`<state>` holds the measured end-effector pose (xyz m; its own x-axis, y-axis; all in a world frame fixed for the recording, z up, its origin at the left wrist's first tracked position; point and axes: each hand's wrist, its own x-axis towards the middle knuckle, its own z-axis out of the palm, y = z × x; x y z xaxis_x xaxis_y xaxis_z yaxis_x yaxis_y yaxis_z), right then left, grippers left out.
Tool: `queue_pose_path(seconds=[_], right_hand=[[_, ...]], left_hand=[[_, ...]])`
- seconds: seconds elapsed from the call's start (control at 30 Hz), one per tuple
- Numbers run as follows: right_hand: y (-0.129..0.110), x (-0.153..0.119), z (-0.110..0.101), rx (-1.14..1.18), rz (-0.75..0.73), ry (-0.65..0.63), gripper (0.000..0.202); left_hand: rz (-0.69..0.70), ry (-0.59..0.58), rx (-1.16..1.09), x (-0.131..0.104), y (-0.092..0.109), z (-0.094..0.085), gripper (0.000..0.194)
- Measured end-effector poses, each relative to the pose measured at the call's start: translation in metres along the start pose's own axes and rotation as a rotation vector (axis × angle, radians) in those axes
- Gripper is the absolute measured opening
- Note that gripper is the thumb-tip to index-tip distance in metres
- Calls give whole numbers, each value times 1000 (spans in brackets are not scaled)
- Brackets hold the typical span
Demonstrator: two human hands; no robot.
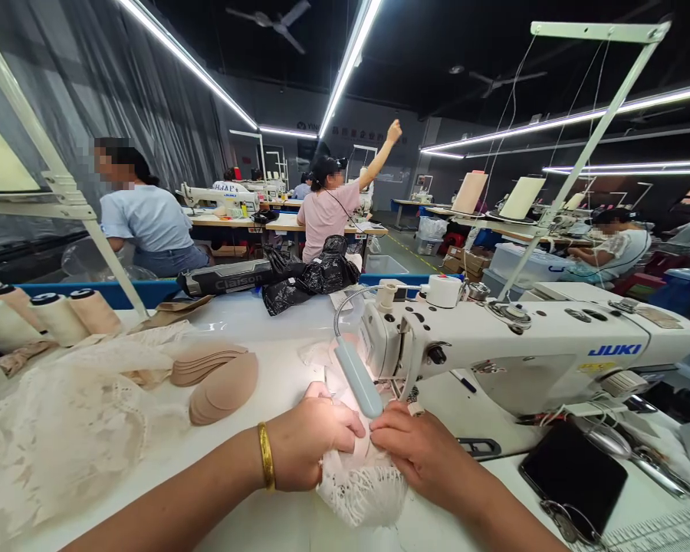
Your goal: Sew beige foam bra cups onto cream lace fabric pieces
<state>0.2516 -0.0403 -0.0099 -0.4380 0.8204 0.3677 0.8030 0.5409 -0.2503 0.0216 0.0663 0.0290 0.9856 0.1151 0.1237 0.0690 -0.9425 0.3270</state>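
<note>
Lace piece lies on the wearer's side of the sewing machine, near its needle end, visible length running from beneath the machine's lamp toward the wearer. Left hand, farther from the machine, grips one bunched edge; right hand, nearer it, touches the opposite edge, pinching or merely pressing: cannot tell.

Ceiling near black, tube lights blown out to white streaks; gooseneck lamp dumps a hot spot on the pale cloth right under it, close to clipping. Wide-angle stretch toward the edges, lace lower left soft. Sewing machine reads crisp, far room dim and mushy, pixelated patches over some heads.
</note>
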Motion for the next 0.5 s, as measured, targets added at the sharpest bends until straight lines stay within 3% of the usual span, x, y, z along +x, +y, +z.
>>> queue_pose_path(seconds=[0.2,0.4,0.5], right_hand=[[1,-3,-1,-38,2,-28,28],[6,-5,2,-150,106,-57,27],[8,-6,0,-204,125,12,31]], left_hand=[[7,-2,85,0,7,3,20],[-2,28,138,-2,-10,10,15],[2,56,180,-2,-16,13,10]])
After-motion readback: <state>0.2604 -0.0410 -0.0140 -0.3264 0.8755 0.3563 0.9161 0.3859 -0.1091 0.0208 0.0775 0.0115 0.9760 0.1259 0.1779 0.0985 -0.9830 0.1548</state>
